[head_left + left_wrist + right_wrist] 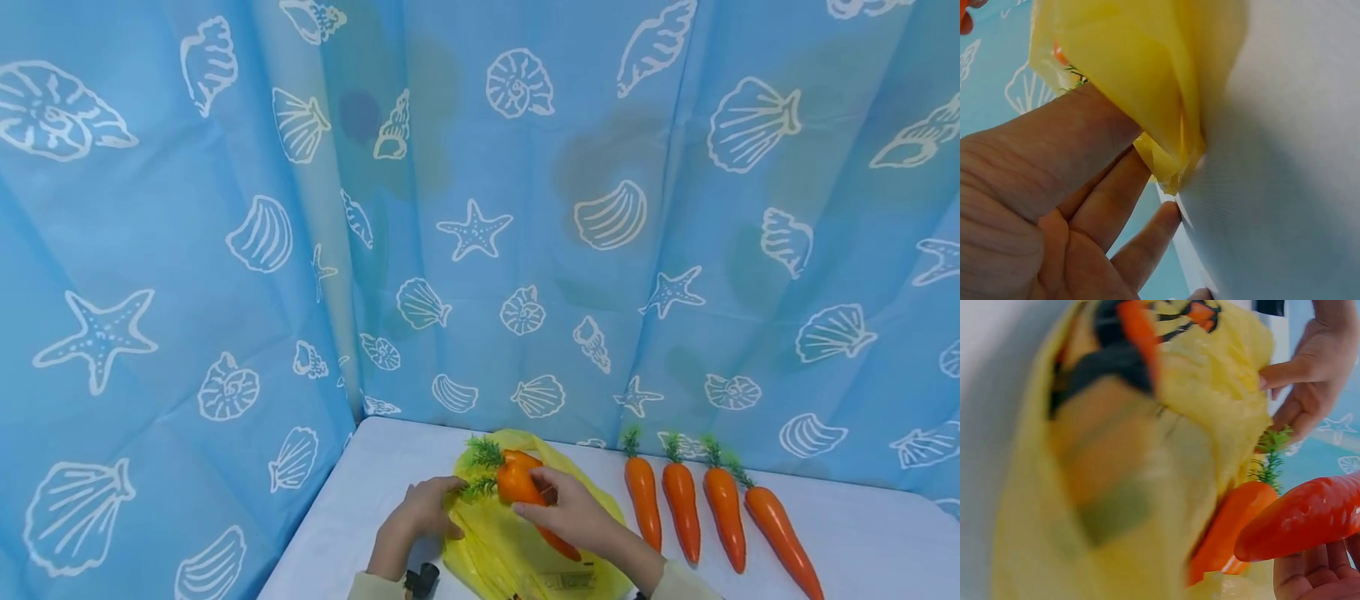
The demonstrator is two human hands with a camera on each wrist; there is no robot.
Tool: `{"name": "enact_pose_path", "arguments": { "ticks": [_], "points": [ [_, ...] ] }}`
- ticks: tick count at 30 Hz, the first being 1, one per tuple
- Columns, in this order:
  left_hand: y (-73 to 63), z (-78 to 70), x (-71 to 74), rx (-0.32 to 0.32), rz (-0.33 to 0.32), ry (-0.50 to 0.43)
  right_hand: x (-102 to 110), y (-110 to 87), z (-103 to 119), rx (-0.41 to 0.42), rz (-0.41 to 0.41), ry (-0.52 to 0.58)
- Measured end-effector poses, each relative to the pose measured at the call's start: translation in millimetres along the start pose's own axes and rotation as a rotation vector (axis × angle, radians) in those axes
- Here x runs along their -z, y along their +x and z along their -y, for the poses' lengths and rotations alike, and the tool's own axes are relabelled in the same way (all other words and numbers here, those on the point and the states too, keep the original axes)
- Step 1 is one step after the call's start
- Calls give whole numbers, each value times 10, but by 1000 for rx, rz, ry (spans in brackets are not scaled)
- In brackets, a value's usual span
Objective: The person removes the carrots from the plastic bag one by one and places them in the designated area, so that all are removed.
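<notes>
Right hand (pixel 573 508) grips a toy carrot (pixel 517 483) over the yellow plastic bag (pixel 502 550); left hand (pixel 423 508) fingers pinch the bag's edge.

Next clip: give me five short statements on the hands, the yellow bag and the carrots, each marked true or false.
1. The right hand holds a carrot over the yellow bag. True.
2. The left hand lies flat on the table, away from the bag. False: it grips the bag's edge.
3. Four carrots lie in a row to the right of the bag. True.
4. The bag is blue. False: it is yellow.
5. The backdrop is plain. False: it shows shells and starfish.
</notes>
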State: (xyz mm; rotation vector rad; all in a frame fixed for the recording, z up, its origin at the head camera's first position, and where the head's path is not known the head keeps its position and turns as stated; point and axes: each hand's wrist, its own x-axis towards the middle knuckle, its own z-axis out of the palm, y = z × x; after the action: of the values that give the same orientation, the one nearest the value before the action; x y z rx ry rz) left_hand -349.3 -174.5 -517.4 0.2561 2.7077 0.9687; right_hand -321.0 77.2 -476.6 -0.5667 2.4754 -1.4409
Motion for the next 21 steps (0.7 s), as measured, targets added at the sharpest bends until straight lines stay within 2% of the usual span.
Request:
{"name": "enact_pose_path", "arguments": {
  "ticks": [6, 11, 21],
  "points": [
    [32, -13, 29, -19, -1, 6, 52, 34, 95, 25, -27, 23],
    [6, -1, -12, -17, 2, -3, 60, -6, 102, 34, -31, 42],
    [7, -2, -11, 3, -2, -11, 167, -41, 163, -14, -74, 14]
  ]
}}
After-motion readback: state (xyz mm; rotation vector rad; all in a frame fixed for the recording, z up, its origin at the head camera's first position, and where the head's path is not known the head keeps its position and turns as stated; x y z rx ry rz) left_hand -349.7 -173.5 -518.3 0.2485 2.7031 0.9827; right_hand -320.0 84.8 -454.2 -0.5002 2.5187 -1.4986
